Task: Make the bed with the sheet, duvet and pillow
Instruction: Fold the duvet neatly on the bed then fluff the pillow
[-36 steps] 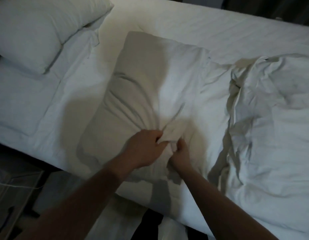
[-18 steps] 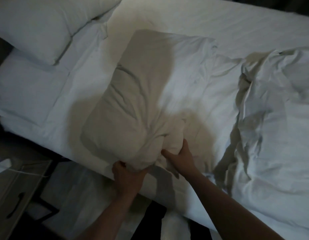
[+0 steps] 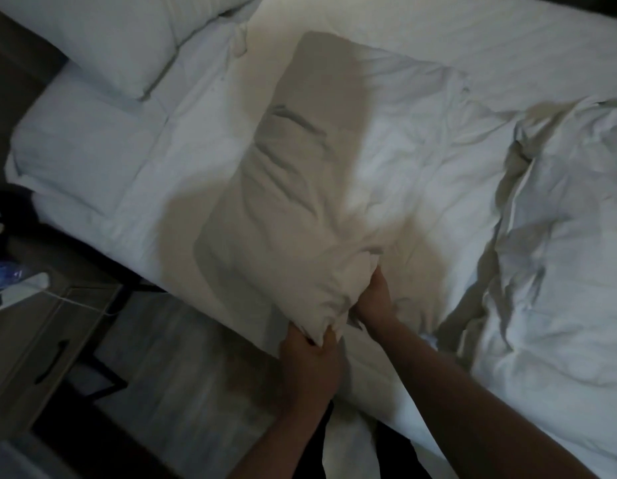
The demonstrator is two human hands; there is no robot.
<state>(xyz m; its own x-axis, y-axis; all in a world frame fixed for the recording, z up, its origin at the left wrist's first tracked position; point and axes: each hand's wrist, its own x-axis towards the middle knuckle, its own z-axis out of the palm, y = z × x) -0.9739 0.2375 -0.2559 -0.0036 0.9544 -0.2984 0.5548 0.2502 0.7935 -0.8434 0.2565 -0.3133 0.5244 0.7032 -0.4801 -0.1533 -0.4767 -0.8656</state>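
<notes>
A white pillow (image 3: 317, 174) lies lengthwise across the middle of the bed, its near end lifted off the white sheet (image 3: 455, 39). My left hand (image 3: 309, 361) grips the pillow's near corner from below at the bed's edge. My right hand (image 3: 374, 299) holds the same end from the right side, fingers tucked under the fabric. A crumpled white duvet (image 3: 559, 243) is bunched on the right part of the bed. Another pillow (image 3: 103, 39) sits at the head of the bed, top left.
A bedside table (image 3: 41, 326) with a dark handle stands left of the bed, with a white device (image 3: 16, 293) and a cable on top. Wood-look floor (image 3: 182, 375) runs beside the bed. White fabric (image 3: 345, 440) hangs off the near edge between my arms.
My left hand moved from the top of the pillow down to its near corner. Both hands have pulled the pillow's near end toward the bed's edge and lifted it.
</notes>
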